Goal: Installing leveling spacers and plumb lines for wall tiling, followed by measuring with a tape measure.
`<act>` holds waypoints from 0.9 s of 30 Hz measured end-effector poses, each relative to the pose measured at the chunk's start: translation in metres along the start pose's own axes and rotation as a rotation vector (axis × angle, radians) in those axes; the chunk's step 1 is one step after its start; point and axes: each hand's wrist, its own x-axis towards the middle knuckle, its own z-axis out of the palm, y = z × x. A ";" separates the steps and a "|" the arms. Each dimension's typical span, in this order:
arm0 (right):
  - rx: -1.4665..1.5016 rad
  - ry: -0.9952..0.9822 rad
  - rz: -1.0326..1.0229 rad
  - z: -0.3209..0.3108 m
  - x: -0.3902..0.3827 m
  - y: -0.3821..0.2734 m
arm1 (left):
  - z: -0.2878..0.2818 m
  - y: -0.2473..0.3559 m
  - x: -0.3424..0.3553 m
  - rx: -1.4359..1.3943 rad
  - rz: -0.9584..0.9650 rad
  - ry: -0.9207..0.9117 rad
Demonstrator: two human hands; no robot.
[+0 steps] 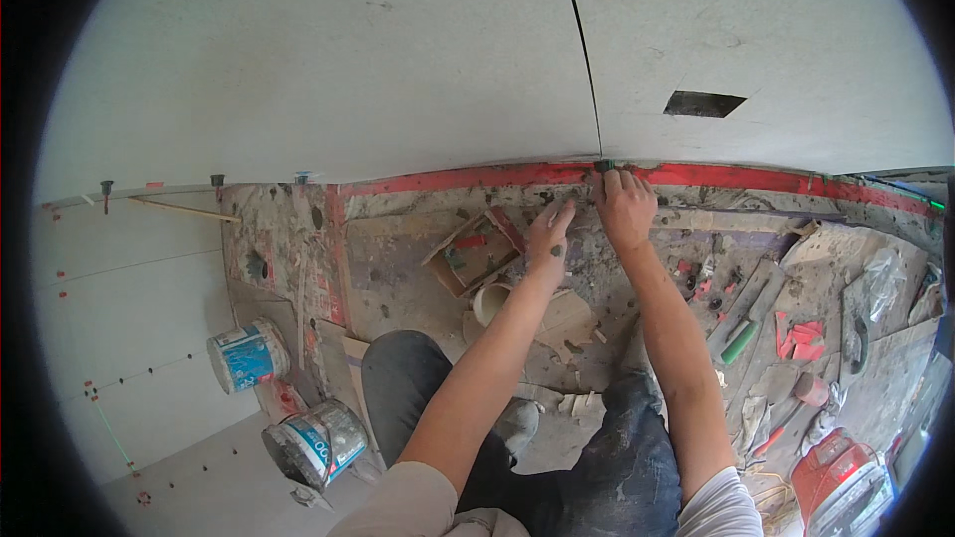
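Observation:
My right hand [624,204] has its fingers closed on a small dark spacer [603,165] at the foot of a narrow seam between two large pale wall panels [328,60]. My left hand [550,234] is just left and below, fingers loosely extended, nothing visible in it. A red strip [497,175] runs along the panels' lower edge. A square dark cutout [703,103] is in the right panel. An open cardboard box [453,273] and a cream container [489,300] lie beyond my left forearm.
Two buckets [249,356] [313,445] stand at left beside pale tiles [139,308]. At right lie green-handled trowels [738,340], red pieces [801,338], a mallet [811,389] and a red-lidded bucket [844,482]. The dirty floor is strewn with scraps.

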 end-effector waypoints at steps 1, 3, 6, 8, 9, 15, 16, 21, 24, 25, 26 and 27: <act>-0.004 0.010 0.010 -0.002 0.002 0.001 | 0.001 0.004 -0.003 0.003 0.000 0.003; -0.008 0.018 0.024 -0.004 0.003 0.000 | 0.005 0.011 -0.009 0.050 0.036 0.058; -0.023 0.045 0.025 -0.007 0.007 0.005 | 0.011 0.017 -0.011 0.058 0.038 0.052; -0.017 0.034 -0.004 -0.003 0.012 -0.005 | 0.003 0.014 -0.002 0.083 0.057 0.035; -0.015 0.041 -0.005 -0.002 0.016 -0.008 | 0.000 0.013 0.002 0.106 0.069 0.016; 0.057 0.029 0.181 0.006 0.014 -0.024 | 0.017 0.027 0.019 0.266 0.422 -0.064; 0.161 0.009 0.322 0.008 0.009 -0.024 | 0.023 0.029 0.022 0.262 0.414 -0.073; 0.690 -0.088 0.698 0.014 0.003 -0.009 | 0.050 0.035 0.042 0.250 0.293 -0.096; 1.065 -0.285 1.010 0.018 -0.005 0.017 | 0.066 0.027 0.049 0.113 0.161 -0.150; 0.963 -0.310 0.961 0.015 -0.002 0.010 | 0.057 0.023 0.054 0.122 0.159 -0.137; 0.859 -0.329 0.907 0.009 0.002 0.002 | 0.051 0.023 0.059 0.136 0.238 -0.109; 0.870 -0.333 0.908 0.005 0.007 -0.009 | 0.044 0.022 0.062 0.152 0.319 -0.080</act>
